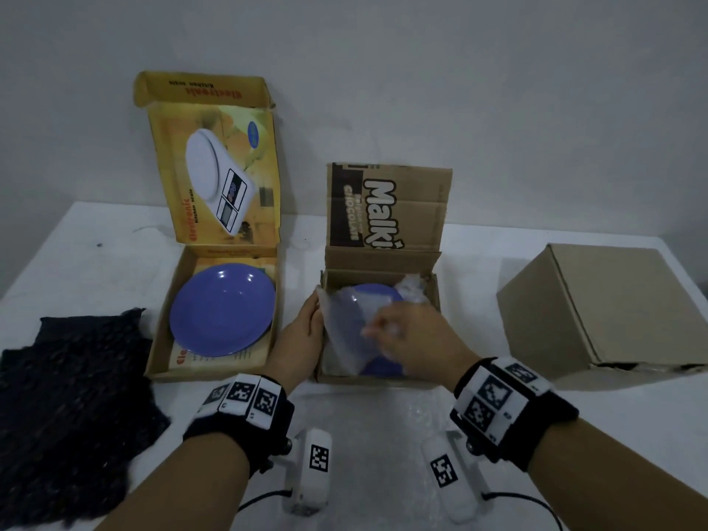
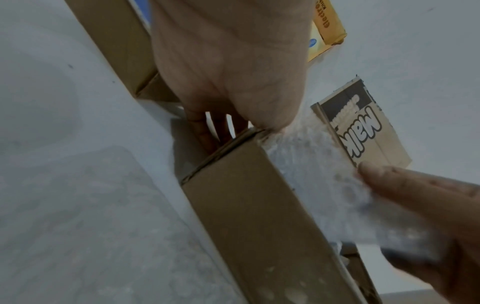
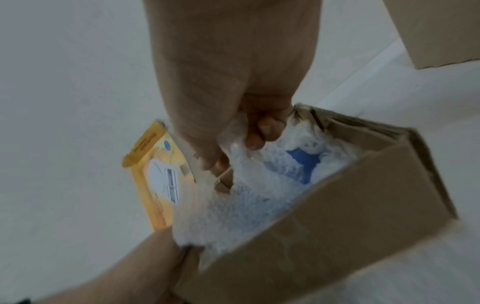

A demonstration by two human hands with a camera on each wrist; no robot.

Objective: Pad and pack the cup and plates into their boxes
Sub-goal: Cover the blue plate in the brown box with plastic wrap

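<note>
A brown carton [image 1: 383,258] with a raised "Malki" flap stands at the table's middle. Inside lies a blue plate [image 1: 383,364] half covered by clear bubble wrap [image 1: 346,331]. My right hand [image 1: 398,335] pinches the bubble wrap [image 3: 233,164] over the plate [image 3: 303,162]. My left hand [image 1: 302,335] grips the carton's left wall [image 2: 233,185], thumb at the rim. A second blue plate [image 1: 222,310] lies bare in the open yellow kitchen-scale box [image 1: 161,331] on the left. No cup is visible.
A dark knitted cloth [image 1: 72,408] lies at the front left. A closed plain brown box [image 1: 605,308] stands at the right. Another sheet of clear bubble wrap [image 1: 387,427] lies flat on the white table [image 1: 95,270] in front of the carton.
</note>
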